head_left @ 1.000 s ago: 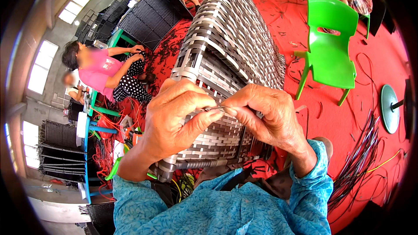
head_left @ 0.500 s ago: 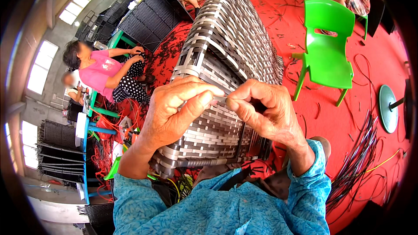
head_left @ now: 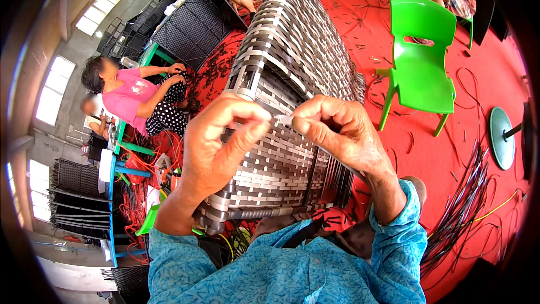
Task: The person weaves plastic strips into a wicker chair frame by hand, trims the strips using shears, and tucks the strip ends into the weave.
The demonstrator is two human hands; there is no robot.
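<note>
Head view: right hand [head_left: 346, 138], at three o'clock, pinches a tiny pale strip [head_left: 285, 119] at centre; left hand [head_left: 216, 143], at nine, fingertips nearly meeting, hold unclear from here; both partly hide the woven panel [head_left: 275, 170].

Chair [head_left: 422, 81] right of the woven piece [head_left: 315, 62] — co-worker [head_left: 130, 93] left, strips [head_left: 454, 214] on the floor [head_left: 416, 174]
</note>
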